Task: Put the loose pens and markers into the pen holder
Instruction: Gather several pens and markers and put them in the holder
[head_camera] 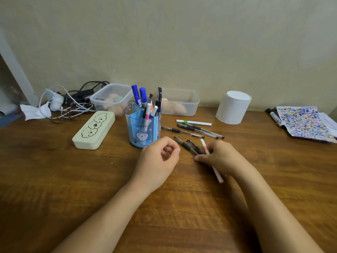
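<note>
A wooden table (54, 179) stands against a pale wall. Near its back edge, about midway along, the blue pen holder (142, 127) stands upright, already holding several markers and pens. Just right of it, loose pens (193, 131) and a white marker (193, 122) lie on the wood. Nearer the front edge, the right hand (221, 157) rests on a pink-banded white marker (211, 160) and two dark pens (189, 147), fingers closing around them. The left hand (158, 159) hovers beside the holder, loosely curled and holding nothing. A cream pencil case (94, 130) lies left of the holder; a paper roll (233, 107) stands toward the back right.
</note>
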